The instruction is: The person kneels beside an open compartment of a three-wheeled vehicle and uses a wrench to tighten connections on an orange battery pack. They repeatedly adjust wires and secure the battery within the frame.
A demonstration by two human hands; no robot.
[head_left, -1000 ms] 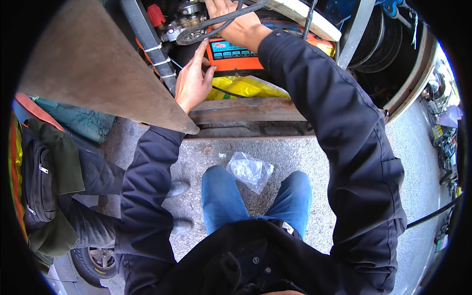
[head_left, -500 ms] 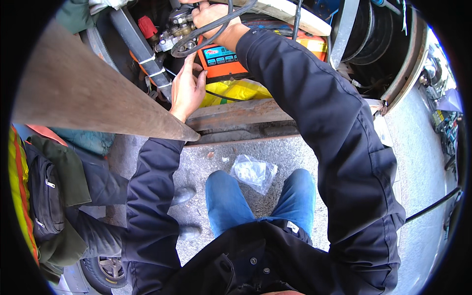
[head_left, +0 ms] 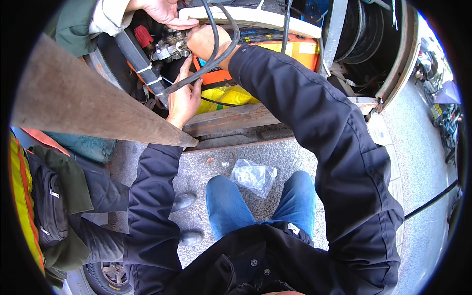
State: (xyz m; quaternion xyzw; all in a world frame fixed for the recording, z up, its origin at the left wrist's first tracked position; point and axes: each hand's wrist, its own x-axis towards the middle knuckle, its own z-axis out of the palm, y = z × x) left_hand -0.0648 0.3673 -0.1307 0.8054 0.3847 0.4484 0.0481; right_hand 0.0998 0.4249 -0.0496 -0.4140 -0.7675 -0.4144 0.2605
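My right hand (head_left: 207,41) is curled closed against the right side of a silvery metal pump head (head_left: 172,48) with several round fittings. What its fingers grip is hidden. Just below, my left hand (head_left: 183,102) has its fingers stretched up, index fingertip at the lower right of the pump head and thumb apart. A loop of black hose (head_left: 234,44) hangs in front of both hands and crosses the left fingers. Behind them sits an orange machine (head_left: 216,77) on yellow cloth (head_left: 228,95). Another person's hand (head_left: 164,11) reaches in from the upper left, fingertips near my right hand.
A rusty beam (head_left: 236,118) runs along the frame's front edge; a brown post (head_left: 98,93) slants in from the left. A red cap (head_left: 143,36) stands beside the pump head. A clear plastic bag (head_left: 253,177) lies on the ground. A co-worker's legs (head_left: 101,191) are at left.
The other person's hand has come further into view at the top. The hose loop has swung down and left across my left hand. Both my hands stay near the pump head.
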